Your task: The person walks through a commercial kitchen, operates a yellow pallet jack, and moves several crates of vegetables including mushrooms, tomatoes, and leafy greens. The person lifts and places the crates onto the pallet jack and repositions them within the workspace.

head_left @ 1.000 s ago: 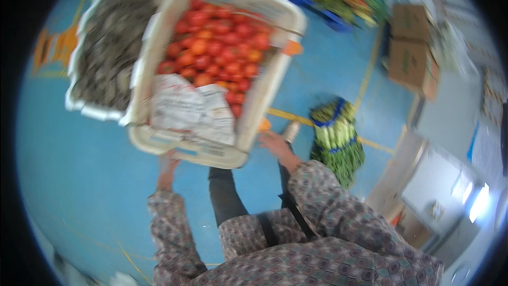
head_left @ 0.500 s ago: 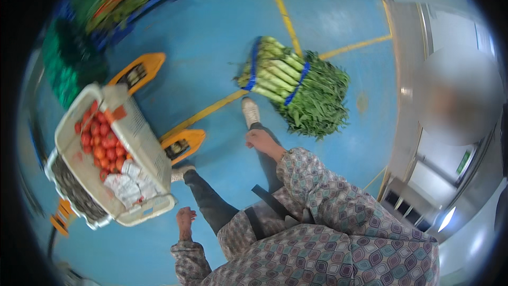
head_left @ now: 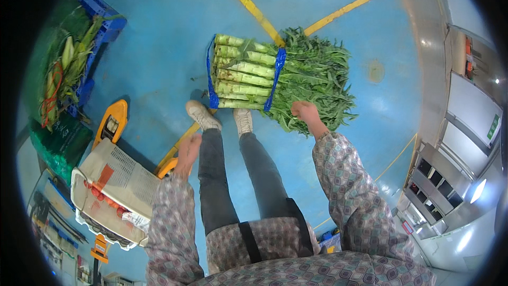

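A big bundle of stem lettuce (head_left: 245, 76) lies on the blue floor just beyond my feet. Thick pale green stems sit side by side at its left, and dark leaves (head_left: 323, 74) spread to the right. Two blue bands (head_left: 276, 79) run across the stems. My right hand (head_left: 307, 114) hangs over the near edge of the leaves, fingers curled in, with nothing seen in it; whether it touches them I cannot tell. My left hand (head_left: 189, 152) hangs beside my left leg, slightly blurred, fingers stretched and holding nothing visible.
At left, a white crate (head_left: 114, 167) with tomatoes (head_left: 98, 193) stands by yellow pallet-truck forks (head_left: 112, 120). Farther left, corn-like greens (head_left: 69, 69) and green netting lie by a blue pallet (head_left: 103, 26). Yellow lines (head_left: 248, 8) cross the floor; metal cabinets (head_left: 436, 180) stand right.
I have turned and stepped so both feet stand before the bundle. My right hand has moved right, over the leaves; my left hand has reached forward. The crate now sits lower left.
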Demonstrator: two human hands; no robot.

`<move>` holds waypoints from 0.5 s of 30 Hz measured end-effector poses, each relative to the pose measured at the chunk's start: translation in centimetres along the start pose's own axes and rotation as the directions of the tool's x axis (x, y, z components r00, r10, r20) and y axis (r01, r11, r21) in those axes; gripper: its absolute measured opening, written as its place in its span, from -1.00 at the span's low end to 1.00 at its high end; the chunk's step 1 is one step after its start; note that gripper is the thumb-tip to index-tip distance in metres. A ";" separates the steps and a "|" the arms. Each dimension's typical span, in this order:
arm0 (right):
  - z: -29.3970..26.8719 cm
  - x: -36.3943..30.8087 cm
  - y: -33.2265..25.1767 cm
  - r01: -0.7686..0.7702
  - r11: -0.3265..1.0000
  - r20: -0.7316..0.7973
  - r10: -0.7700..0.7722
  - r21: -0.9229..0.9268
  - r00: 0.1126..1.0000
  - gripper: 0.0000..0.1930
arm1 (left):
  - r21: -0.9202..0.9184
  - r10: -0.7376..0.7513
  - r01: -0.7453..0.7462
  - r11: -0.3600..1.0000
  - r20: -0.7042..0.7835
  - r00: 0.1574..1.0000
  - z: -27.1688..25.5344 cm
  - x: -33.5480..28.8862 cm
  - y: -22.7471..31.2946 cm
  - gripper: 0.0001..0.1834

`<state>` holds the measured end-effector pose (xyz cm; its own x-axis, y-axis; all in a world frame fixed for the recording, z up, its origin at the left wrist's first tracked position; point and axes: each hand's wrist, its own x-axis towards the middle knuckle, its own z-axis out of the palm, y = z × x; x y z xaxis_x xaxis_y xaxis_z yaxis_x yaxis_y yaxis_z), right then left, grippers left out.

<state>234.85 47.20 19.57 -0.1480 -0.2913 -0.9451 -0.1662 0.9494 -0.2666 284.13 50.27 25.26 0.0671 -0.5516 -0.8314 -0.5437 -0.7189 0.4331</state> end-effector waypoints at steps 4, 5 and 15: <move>4.2 -0.4 -2.1 0.128 0.976 -0.162 -0.099 0.178 0.982 -0.64 | 0.223 0.005 -0.020 0.975 0.068 0.998 1.8 5.0 3.2 -0.56; 5.0 -0.3 -2.8 0.113 0.973 -0.184 -0.076 0.202 0.980 -0.65 | 0.004 -0.026 0.026 1.000 0.011 1.000 2.6 5.6 4.1 -0.53; 5.0 -1.8 -6.2 0.063 0.802 -0.221 0.087 0.593 0.971 -0.73 | -0.549 -0.094 0.148 0.822 0.126 0.988 6.1 3.7 9.1 -0.56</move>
<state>240.97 42.46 21.96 -0.3740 -0.2262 -0.8994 0.4358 0.8132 -0.3858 274.27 44.26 24.01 0.0122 -0.4239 -0.9056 0.0225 -0.9053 0.4241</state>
